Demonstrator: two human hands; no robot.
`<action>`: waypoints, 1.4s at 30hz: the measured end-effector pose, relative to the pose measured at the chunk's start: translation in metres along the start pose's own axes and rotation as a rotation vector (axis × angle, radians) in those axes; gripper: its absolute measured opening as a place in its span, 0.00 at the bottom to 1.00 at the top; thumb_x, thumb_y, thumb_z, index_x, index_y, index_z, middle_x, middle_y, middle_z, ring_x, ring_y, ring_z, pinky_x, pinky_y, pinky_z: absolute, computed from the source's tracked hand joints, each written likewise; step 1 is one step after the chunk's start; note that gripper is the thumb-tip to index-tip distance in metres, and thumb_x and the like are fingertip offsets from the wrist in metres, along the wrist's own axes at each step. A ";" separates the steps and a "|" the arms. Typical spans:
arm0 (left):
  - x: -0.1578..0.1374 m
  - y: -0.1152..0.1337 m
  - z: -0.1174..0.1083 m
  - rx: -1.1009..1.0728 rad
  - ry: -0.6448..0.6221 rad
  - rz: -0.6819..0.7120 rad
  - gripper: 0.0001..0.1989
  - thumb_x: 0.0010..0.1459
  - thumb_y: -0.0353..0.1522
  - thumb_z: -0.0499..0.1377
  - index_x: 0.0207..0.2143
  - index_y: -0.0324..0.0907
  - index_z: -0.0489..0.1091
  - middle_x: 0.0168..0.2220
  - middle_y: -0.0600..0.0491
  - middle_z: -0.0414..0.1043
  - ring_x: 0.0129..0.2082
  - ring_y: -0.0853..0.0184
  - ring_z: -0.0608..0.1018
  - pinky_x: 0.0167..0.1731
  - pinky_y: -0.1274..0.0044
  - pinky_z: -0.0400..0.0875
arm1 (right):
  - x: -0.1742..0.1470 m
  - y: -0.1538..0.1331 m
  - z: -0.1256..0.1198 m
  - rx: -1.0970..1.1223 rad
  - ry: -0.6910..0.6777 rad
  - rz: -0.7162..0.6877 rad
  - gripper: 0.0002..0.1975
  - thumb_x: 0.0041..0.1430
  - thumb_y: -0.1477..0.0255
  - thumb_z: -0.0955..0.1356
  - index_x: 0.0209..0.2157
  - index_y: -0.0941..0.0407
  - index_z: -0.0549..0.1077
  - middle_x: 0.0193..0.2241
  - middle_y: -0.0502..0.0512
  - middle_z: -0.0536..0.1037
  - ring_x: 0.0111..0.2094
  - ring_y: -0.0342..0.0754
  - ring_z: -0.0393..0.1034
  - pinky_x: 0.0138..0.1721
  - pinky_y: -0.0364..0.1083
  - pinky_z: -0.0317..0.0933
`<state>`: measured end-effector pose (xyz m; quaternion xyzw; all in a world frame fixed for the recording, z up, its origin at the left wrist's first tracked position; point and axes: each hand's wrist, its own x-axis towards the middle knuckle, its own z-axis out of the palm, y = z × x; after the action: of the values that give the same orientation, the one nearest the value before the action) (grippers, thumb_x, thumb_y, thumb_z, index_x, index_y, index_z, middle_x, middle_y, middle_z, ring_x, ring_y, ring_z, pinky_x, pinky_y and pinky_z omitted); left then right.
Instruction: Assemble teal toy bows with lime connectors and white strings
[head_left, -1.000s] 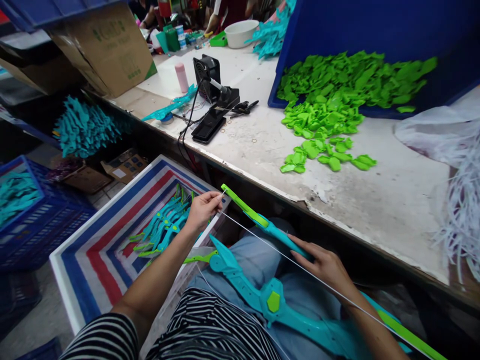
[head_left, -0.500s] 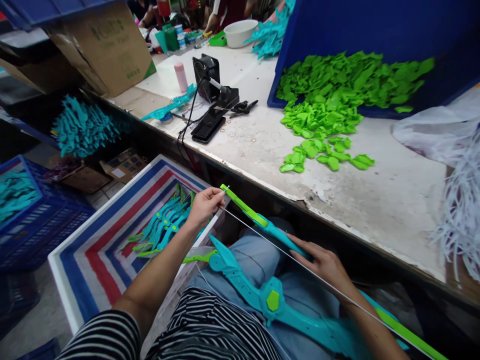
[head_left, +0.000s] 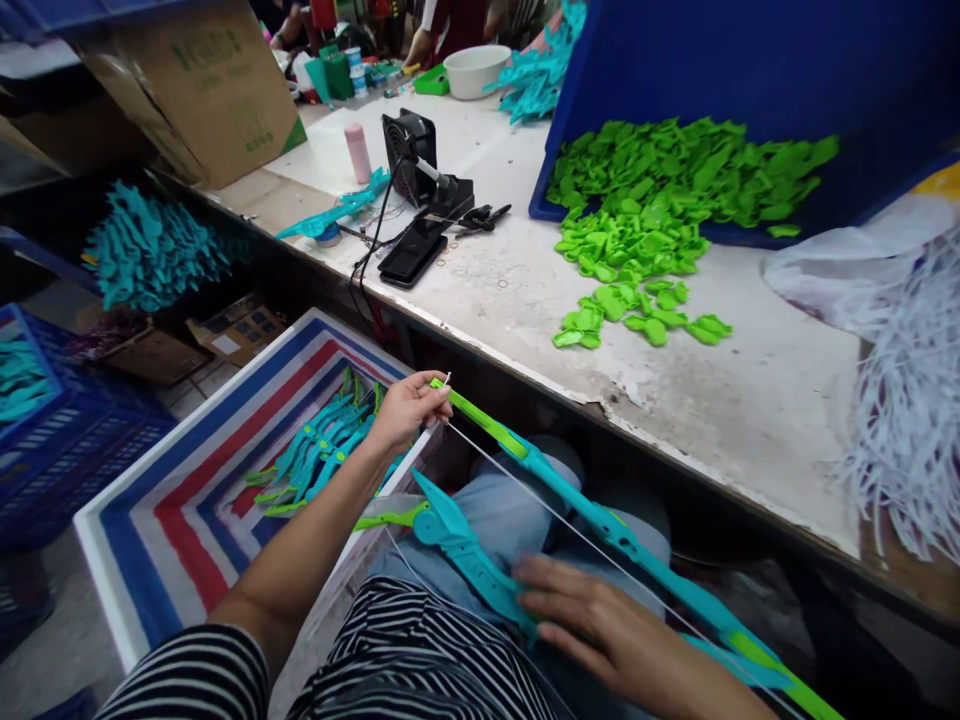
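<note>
My left hand (head_left: 411, 408) pinches the green tip of a long teal-and-green toy bow (head_left: 577, 500), together with the end of a white string (head_left: 502, 468) that runs along the bow. That bow slants across my knees to the lower right. A second toy bow (head_left: 465, 545) lies on my lap, nearer to my body. Over its middle is my right hand (head_left: 592, 625), fingers stretched and slightly blurred, its palm facing down. Whether it touches this bow I cannot tell.
At my left stands a white-rimmed bin (head_left: 97, 540) with a striped lining, holding several bows. On the table (head_left: 480, 330) are a small black fan (head_left: 409, 155), a black phone-like object (head_left: 414, 260) and a heap of green parts (head_left: 637, 225) spilling from a blue crate (head_left: 559, 170). White strings (head_left: 907, 420) hang at the right.
My right hand has left the upper bow's teal limb and moved left and down over the bow on my lap. My left hand keeps its pinch at the green tip.
</note>
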<state>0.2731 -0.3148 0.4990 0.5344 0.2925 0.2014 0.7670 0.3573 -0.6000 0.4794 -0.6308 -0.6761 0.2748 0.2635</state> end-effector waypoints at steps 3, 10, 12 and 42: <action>-0.007 0.001 0.004 -0.011 -0.001 0.030 0.25 0.38 0.42 0.70 0.35 0.36 0.67 0.16 0.57 0.70 0.13 0.75 0.69 0.12 0.84 0.54 | 0.048 -0.014 -0.030 0.224 0.117 -0.068 0.14 0.64 0.70 0.62 0.47 0.48 0.74 0.35 0.50 0.81 0.36 0.43 0.75 0.38 0.41 0.71; -0.015 0.008 0.010 -0.004 0.011 0.040 0.25 0.37 0.42 0.69 0.34 0.36 0.67 0.16 0.57 0.71 0.12 0.74 0.69 0.13 0.84 0.55 | 0.191 0.032 -0.068 -0.145 0.518 -0.153 0.13 0.61 0.73 0.64 0.45 0.55 0.76 0.35 0.58 0.77 0.37 0.49 0.71 0.40 0.49 0.68; -0.015 0.009 0.009 0.003 0.014 0.034 0.25 0.37 0.42 0.69 0.34 0.36 0.67 0.16 0.57 0.70 0.12 0.75 0.69 0.12 0.84 0.55 | 0.203 0.037 -0.068 -0.129 0.484 -0.211 0.10 0.60 0.74 0.64 0.38 0.55 0.77 0.31 0.56 0.77 0.33 0.47 0.71 0.36 0.46 0.67; 0.015 0.024 0.033 0.174 -0.011 0.159 0.09 0.49 0.35 0.59 0.24 0.39 0.74 0.27 0.52 0.73 0.31 0.68 0.73 0.33 0.77 0.66 | 0.180 0.002 -0.060 0.052 1.171 0.011 0.06 0.57 0.72 0.67 0.26 0.54 0.70 0.28 0.52 0.73 0.38 0.48 0.67 0.46 0.51 0.62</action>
<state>0.3059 -0.3202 0.5264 0.6216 0.2611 0.2326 0.7010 0.3891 -0.4180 0.5227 -0.6746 -0.4078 -0.1016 0.6069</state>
